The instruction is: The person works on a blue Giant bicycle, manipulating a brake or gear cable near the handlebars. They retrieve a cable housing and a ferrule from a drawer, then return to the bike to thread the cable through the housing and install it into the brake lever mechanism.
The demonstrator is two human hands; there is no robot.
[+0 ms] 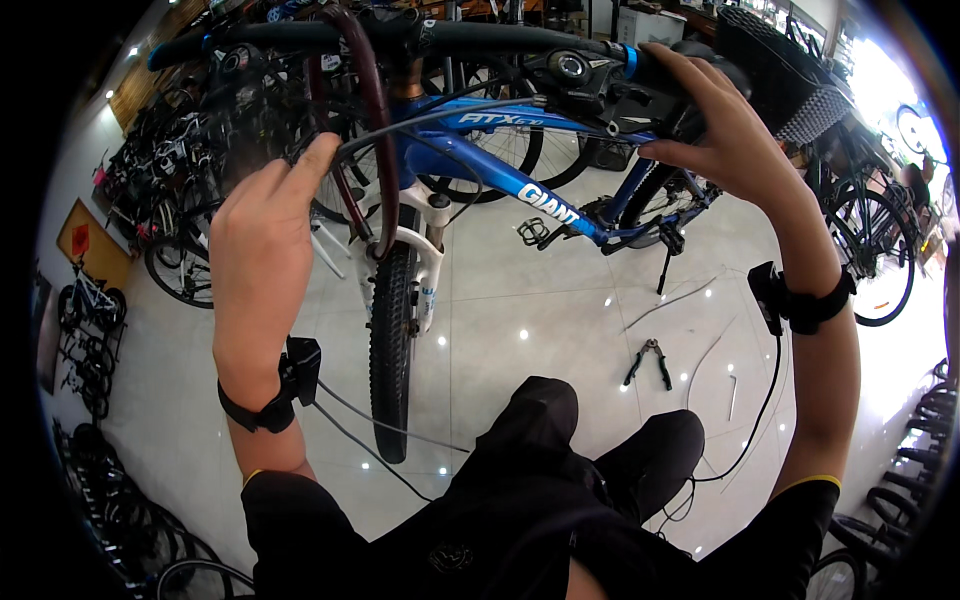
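A blue mountain bike (500, 170) stands before me, its handlebar (480, 38) crossing the top of the view. My left hand (265, 225) is closed, its index finger and thumb at the end of a grey cable housing (440, 118) that runs across from the right shifter (570, 68). The fingertips are partly hidden. My right hand (725, 125) wraps around the right end of the handlebar, fingers over the top by a blue ring and thumb below near the lever. A dark red curved tube (370, 110) hangs in front of the frame. The front wheel (392, 350) points toward me.
On the tiled floor lie cable cutters (650, 362), a hex key (733, 397) and loose cable pieces (672, 304). Several bikes (160, 200) crowd the left side, and a black basket (785, 75) is at upper right. Wires trail from both wrist straps.
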